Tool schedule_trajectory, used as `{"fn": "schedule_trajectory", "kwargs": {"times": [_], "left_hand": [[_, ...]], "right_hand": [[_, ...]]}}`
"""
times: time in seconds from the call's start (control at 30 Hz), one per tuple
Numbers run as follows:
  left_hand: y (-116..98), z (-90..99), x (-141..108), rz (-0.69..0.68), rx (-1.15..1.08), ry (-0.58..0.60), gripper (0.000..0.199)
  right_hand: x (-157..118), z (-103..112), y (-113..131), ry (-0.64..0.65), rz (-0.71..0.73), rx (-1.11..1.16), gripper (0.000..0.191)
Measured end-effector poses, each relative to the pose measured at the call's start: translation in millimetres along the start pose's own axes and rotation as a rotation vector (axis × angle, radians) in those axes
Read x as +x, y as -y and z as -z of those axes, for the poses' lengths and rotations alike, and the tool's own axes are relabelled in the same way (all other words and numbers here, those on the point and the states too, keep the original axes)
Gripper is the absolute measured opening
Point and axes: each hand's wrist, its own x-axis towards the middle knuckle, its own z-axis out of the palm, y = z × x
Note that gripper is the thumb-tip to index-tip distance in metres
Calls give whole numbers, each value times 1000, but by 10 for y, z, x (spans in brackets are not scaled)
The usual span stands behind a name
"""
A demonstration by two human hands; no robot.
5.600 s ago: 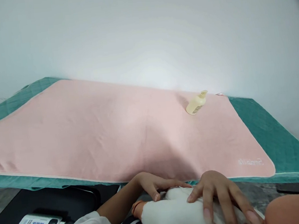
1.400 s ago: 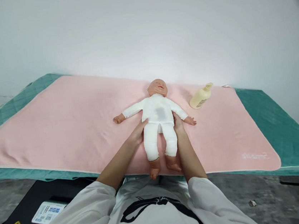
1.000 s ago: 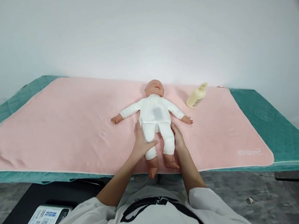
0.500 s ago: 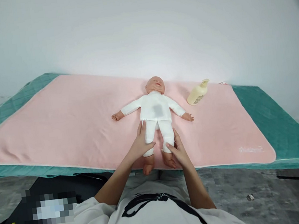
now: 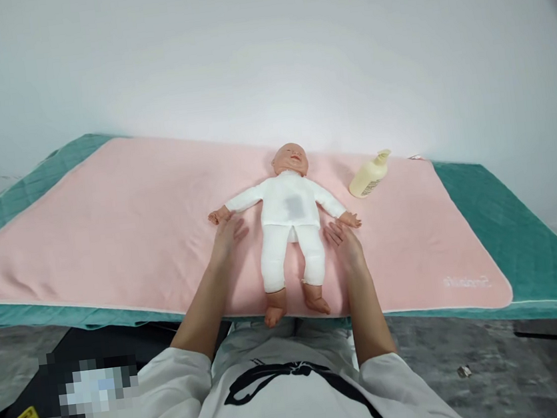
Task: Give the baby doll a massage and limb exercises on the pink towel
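A baby doll point(image 5: 288, 201) in a white top and white trousers lies on its back on a pink blanket point(image 5: 135, 232). Its head points to the wall, its bare feet to the near edge, and its arms are spread wide. My left hand point(image 5: 229, 238) is open just below the doll's arm on the left, fingers stretched out. On the other side, my right hand point(image 5: 347, 243) is open beside the doll's hip, its fingertips close to the doll's hand. Whether either hand touches the doll, I cannot tell. A grey patch marks the doll's top.
A pale yellow pump bottle point(image 5: 369, 177) lies tilted on the blanket, right of the doll. Under the blanket is a green padded cover point(image 5: 522, 228). A white wall point(image 5: 261, 56) rises behind. At lower left stands a black chair point(image 5: 87, 345), partly blurred out.
Both hands have let go of the doll's legs and moved outward and up toward its hands. The doll and the bottle lie as before.
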Motion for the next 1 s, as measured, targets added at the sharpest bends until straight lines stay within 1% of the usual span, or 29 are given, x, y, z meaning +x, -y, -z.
{"fn": "schedule_trajectory", "kwargs": {"times": [0.1,0.17,0.23,0.33,0.37,0.4,0.43,0.5,0.57,0.6,0.63,0.7,0.73,0.8,0.87,0.93,1.0], "left_hand": [[-91,32,250,22,-23,-20,18],[-137,42,322,57,-35,-47,15],[-153,42,308,102,-31,-81,14],[-130,12,168,120,7,-112,17],[-122,-12,118,93,20,-128,19],[-121,-46,81,7,76,-153,21],[-133,-93,66,-82,138,-148,21],[-204,-228,124,-221,213,-109,21],[-335,-418,300,-293,206,-60,23],[-414,-530,423,-296,197,-25,24],[-495,-651,559,-269,193,10,24],[-634,-903,843,-223,223,78,24],[-683,-1027,978,-211,250,93,23],[-726,-1255,1215,-182,297,125,22],[-706,-1435,1392,-172,328,120,23],[-657,-1556,1504,-198,339,149,25],[-611,-1626,1555,-205,314,193,28]], "right_hand": [[171,17,68,-94,-67,121,18],[215,25,80,-141,-117,204,17],[223,34,82,-138,-129,213,17],[234,35,120,-82,-131,125,18],[253,24,153,-63,-128,99,18],[285,3,198,-45,-120,84,19],[332,-29,255,-31,-105,78,21],[471,-134,396,-9,-45,87,25],[665,-292,555,9,26,96,25],[777,-387,633,36,53,100,25],[896,-488,706,50,75,104,25],[1136,-700,820,63,107,104,24],[1250,-804,857,66,123,90,24],[1450,-998,884,47,157,31,27],[1598,-1163,853,16,176,-40,33],[1693,-1299,790,9,150,-80,39],[1751,-1412,721,30,113,-82,42]]}}
